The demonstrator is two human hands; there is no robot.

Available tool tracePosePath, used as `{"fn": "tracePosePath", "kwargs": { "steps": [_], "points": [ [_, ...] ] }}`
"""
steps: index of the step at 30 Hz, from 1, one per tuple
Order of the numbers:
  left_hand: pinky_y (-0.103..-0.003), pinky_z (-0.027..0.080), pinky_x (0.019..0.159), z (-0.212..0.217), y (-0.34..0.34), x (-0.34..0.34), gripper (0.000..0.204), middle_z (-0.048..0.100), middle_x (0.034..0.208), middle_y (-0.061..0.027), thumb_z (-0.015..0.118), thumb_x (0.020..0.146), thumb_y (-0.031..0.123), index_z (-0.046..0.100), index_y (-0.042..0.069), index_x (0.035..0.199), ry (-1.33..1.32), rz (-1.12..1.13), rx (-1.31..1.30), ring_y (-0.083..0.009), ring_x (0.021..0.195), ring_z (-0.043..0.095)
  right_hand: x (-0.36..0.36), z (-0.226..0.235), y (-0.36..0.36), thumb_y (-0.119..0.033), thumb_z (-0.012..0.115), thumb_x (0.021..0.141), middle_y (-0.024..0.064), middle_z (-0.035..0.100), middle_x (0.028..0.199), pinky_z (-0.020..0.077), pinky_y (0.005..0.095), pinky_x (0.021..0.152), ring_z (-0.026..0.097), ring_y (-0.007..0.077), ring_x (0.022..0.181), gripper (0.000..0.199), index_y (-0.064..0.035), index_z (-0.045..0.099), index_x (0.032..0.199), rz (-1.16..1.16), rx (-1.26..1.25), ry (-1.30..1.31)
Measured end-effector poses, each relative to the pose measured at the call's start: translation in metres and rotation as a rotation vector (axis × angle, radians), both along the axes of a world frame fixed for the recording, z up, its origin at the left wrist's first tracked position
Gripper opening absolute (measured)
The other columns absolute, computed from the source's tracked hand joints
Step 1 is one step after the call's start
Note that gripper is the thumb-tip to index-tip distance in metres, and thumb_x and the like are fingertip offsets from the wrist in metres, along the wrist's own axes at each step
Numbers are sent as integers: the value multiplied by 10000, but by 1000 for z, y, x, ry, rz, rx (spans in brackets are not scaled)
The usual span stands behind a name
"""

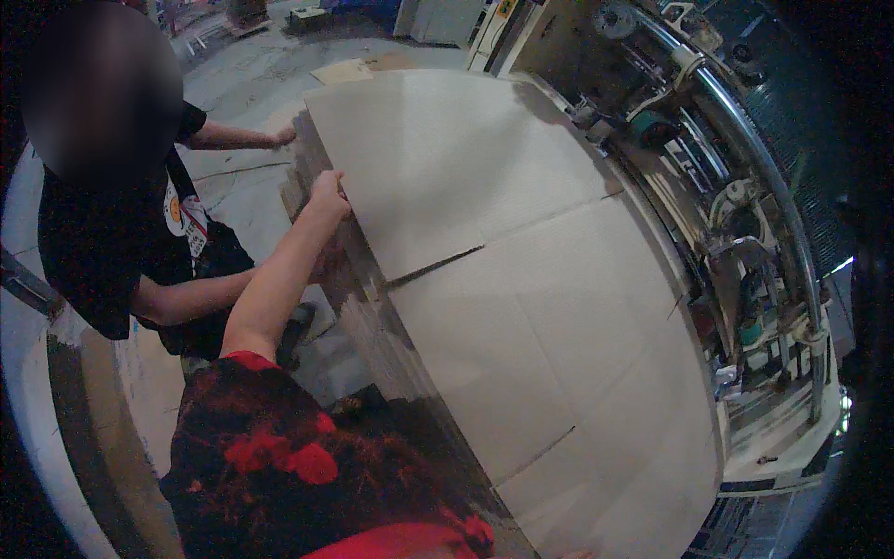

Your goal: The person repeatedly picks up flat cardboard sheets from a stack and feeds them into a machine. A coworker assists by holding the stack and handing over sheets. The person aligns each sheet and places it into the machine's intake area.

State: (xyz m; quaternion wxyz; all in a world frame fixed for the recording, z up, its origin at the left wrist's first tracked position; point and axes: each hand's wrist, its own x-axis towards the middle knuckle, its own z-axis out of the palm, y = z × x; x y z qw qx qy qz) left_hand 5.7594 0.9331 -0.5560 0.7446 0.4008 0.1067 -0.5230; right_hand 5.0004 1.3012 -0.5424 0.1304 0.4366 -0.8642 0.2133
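A large pale cardboard sheet (484, 168) with slots and crease lines lies on top of a stack of cardboard sheets (358, 261), filling the middle of the view. My left hand (329, 194) reaches to the sheet's left edge, its fingers curled over that edge. Of my right hand (579, 555) only a sliver shows at the bottom rim, by the near part of the sheet. Its fingers are hidden, so I cannot tell how it grips.
A co-worker in a dark shirt (102, 252) stands close on the left, with one hand (283, 136) at the stack's far left corner. Along the right side runs a machine with metal rollers and bars (745, 121). Flat cardboard (343, 72) lies on the floor beyond.
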Motion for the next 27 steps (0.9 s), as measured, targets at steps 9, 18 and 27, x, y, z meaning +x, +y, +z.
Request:
{"fn": "tracePosePath", "kwargs": {
  "steps": [9, 18, 27],
  "points": [
    [-436, 386, 972, 94, -31, 14, 502, 530, 1246, -159, 629, 848, 337, 510, 5, 1205, -1001, -342, -139, -277, 1140, 506, -16, -18, 16, -319, 454, 913, 170, 523, 1226, 356, 407, 975, 474, 318, 1140, 449, -53, 488, 1274, -193, -74, 41],
    [-357, 449, 850, 222, 35, -34, 350, 634, 1035, -104, 603, 827, 102, 561, -9, 1157, -1904, -371, -57, -204, 945, 600, -151, -27, 68, -315, 472, 900, 150, 504, 1254, 345, 393, 980, 463, 294, 1153, 463, -68, 468, 1291, -556, -536, -26],
    [-372, 429, 863, 216, 84, -121, 290, 584, 1105, -41, 540, 875, 136, 535, 50, 1153, -1767, -523, -253, -181, 1004, 538, -225, -83, 165, -351, 492, 886, 113, 517, 1246, 344, 374, 970, 483, 257, 1127, 490, -94, 454, 1301, -493, -1103, -851]
  ]
}}
